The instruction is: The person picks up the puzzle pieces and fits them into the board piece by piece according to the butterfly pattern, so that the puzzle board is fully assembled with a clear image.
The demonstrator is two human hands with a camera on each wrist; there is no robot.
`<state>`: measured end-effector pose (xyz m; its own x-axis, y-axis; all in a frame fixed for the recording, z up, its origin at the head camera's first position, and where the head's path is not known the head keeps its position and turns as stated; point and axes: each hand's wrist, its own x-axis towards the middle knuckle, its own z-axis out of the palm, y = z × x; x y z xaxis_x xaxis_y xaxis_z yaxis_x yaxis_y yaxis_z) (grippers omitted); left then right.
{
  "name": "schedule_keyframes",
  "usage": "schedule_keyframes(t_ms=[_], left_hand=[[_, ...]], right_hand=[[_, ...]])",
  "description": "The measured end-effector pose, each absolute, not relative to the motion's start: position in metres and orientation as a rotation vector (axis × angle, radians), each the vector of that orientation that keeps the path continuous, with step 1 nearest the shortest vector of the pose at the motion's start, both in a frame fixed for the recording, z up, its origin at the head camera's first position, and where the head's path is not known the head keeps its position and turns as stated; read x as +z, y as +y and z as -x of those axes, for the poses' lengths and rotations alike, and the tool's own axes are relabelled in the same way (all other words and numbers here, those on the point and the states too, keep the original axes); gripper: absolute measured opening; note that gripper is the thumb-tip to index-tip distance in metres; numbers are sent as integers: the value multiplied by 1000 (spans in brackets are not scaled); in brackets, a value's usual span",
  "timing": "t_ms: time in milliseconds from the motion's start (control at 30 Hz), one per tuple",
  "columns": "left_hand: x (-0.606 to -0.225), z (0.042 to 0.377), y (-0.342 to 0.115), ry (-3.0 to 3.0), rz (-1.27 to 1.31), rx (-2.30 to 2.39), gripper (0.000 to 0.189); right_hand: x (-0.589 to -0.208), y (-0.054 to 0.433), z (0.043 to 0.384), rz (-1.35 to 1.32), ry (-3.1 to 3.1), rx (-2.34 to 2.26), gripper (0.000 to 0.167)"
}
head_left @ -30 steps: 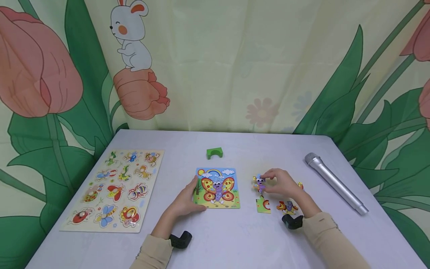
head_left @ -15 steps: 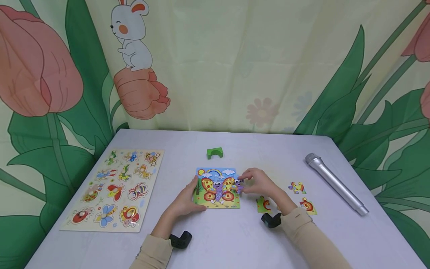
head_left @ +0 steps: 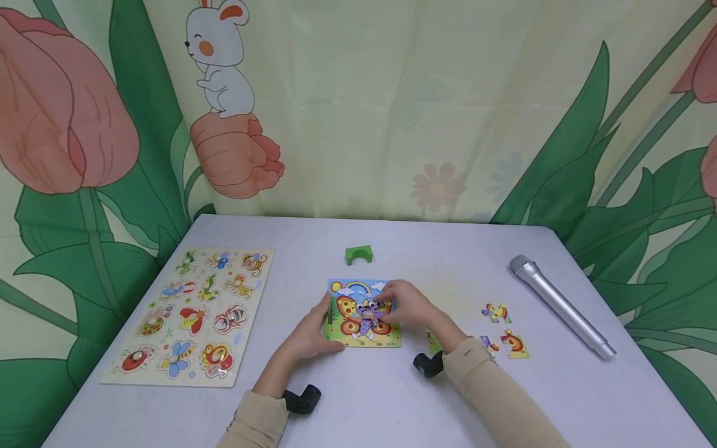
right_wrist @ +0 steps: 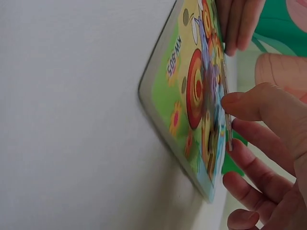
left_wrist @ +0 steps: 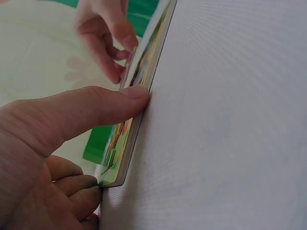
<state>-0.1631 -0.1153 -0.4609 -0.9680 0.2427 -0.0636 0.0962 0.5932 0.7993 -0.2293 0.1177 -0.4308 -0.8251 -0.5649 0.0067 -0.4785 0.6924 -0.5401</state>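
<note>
A square butterfly puzzle board (head_left: pixel 386 342) lies flat in the middle of the table in the head view. My left hand (head_left: pixel 305 333) holds its near left corner, the thumb (left_wrist: pixel 127 103) along the near edge and the fingers curled at the left side. Over the butterfly's body, my right hand (head_left: pixel 411 305) pinches a purple puzzle piece (head_left: pixel 370 316) with a smiling face on it. The right wrist view shows that piece edge-on (right_wrist: pixel 228 124) between thumb and fingers, close over the board's picture.
Several loose puzzle pieces (head_left: pixel 514 344) lie to the right, some partly hidden by the right arm. A silver microphone (head_left: pixel 562 308) rests farther right. Behind the puzzle stands a green arch block (head_left: pixel 358 254). An insect puzzle board (head_left: pixel 238 342) lies at the left.
My right hand has picked the purple piece up from among the loose pieces and carried it left over the butterfly board. My left hand has stayed at the board's corner.
</note>
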Motion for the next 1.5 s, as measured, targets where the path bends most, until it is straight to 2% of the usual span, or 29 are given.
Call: schedule_keyframes(t_ms=[500,1500], left_hand=[[-462,164,-116,2641,-291,1322,107],[-461,163,-116,2658,-294,1319,107]], right_hand=[[-426,93,232,828,2713,-697,34],[-427,84,229,874,2767,-520,32]])
